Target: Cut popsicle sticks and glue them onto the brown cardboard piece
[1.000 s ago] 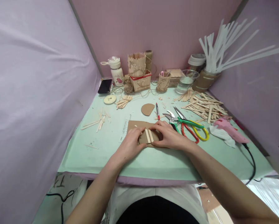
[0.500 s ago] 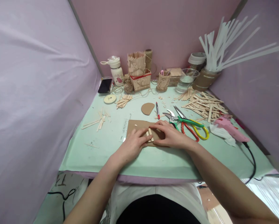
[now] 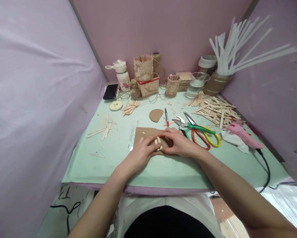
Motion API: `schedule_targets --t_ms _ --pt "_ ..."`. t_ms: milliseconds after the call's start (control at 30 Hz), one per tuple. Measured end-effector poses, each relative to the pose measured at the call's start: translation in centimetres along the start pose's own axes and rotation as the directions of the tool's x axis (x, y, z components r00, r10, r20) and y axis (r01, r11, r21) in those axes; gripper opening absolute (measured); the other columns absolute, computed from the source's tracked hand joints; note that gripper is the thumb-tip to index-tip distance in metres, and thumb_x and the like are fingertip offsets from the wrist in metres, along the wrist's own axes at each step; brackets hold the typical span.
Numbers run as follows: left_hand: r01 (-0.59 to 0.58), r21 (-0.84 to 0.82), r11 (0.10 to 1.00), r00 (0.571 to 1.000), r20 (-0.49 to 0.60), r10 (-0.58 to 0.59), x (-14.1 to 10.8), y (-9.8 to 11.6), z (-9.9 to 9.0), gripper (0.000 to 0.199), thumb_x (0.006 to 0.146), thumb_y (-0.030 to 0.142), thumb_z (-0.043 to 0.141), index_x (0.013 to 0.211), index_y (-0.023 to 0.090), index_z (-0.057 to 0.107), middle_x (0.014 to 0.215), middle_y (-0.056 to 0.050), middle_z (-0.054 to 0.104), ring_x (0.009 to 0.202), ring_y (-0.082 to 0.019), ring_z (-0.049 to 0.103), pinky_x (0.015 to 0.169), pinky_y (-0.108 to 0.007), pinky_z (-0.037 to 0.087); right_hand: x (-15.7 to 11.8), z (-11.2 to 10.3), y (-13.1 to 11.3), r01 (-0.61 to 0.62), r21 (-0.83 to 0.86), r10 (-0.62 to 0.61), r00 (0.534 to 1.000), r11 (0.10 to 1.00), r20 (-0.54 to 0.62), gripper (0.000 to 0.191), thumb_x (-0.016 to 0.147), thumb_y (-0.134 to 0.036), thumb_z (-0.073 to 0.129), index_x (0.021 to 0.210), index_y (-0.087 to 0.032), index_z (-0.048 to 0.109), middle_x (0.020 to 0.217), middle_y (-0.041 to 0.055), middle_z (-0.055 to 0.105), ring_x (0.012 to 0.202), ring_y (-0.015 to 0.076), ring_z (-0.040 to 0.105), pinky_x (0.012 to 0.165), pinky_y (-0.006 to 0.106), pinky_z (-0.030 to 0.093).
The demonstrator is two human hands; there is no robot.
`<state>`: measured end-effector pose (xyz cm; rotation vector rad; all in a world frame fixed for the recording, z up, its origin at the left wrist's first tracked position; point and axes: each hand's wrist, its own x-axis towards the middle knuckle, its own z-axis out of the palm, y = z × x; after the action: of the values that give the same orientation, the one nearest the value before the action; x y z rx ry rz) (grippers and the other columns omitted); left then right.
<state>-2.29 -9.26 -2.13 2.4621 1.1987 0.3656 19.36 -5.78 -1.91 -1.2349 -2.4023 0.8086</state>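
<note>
A brown cardboard piece (image 3: 141, 133) lies on the green table, with short pale wooden sticks (image 3: 159, 142) side by side on it. My left hand (image 3: 145, 150) rests over the cardboard's left part, its fingertips on the sticks. From the right, my right hand (image 3: 176, 141) curves over the cardboard, thumb and forefinger parted, the tips at the right ends of the sticks. Neither hand lifts anything. A clear ruler (image 3: 132, 137) shows at the cardboard's left edge.
Pruning shears (image 3: 184, 125), scissors (image 3: 214, 138) and a pink glue gun (image 3: 245, 135) lie right. Behind are a red marker (image 3: 166, 117), a cardboard cutout (image 3: 156, 115) and a stick pile (image 3: 218, 110). A bottle (image 3: 123, 77) and a water bowl (image 3: 197, 86) stand at the back.
The whole view has shifted slightly, so things appear a little further left. My right hand's fingers have moved slightly toward the sticks; my left hand stays in nearly the same place.
</note>
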Motion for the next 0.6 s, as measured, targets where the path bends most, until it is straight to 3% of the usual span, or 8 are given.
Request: schedule_targets --t_ms 400,500,600 --pt "-0.009 -0.04 0.999 1.0 -0.025 0.008 -0.08 0.04 0.08 0.033 0.098 0.033 0.048 0.128 0.03 0.062 0.141 -0.008 0.051 0.109 -0.026 0.05 0.097 -0.048 0.044 0.09 -0.07 -0.15 0.023 -0.052 -0.023 1.0 0.998 0.003 0.043 0.076 -0.035 0.07 0.118 -0.028 0.063 0.109 0.007 0.059 0.106 0.0293 0.051 0.091 0.043 0.038" --pt "0.009 -0.159 0.987 0.998 -0.06 -0.019 -0.42 0.09 -0.19 0.037 0.094 0.025 0.054 0.13 0.03 0.06 0.143 -0.008 0.051 0.118 -0.028 0.047 0.101 -0.049 0.041 0.06 -0.13 -0.2 0.017 -0.056 -0.017 1.0 0.998 0.005 0.043 0.076 -0.035 0.07 0.118 -0.027 0.063 0.109 0.0073 0.059 0.107 0.0301 0.051 0.089 0.043 0.039" --pt "0.125 -0.441 0.889 0.956 -0.184 -0.226 -0.87 0.3 -0.86 0.049 0.087 0.02 0.061 0.135 0.029 0.054 0.138 -0.009 0.055 0.114 -0.025 0.052 0.099 -0.044 0.042 0.07 -0.1 -0.15 0.007 -0.057 -0.007 1.0 0.998 0.002 0.046 0.073 -0.033 0.071 0.118 -0.027 0.063 0.11 0.0077 0.059 0.107 0.0309 0.051 0.089 0.044 0.039"
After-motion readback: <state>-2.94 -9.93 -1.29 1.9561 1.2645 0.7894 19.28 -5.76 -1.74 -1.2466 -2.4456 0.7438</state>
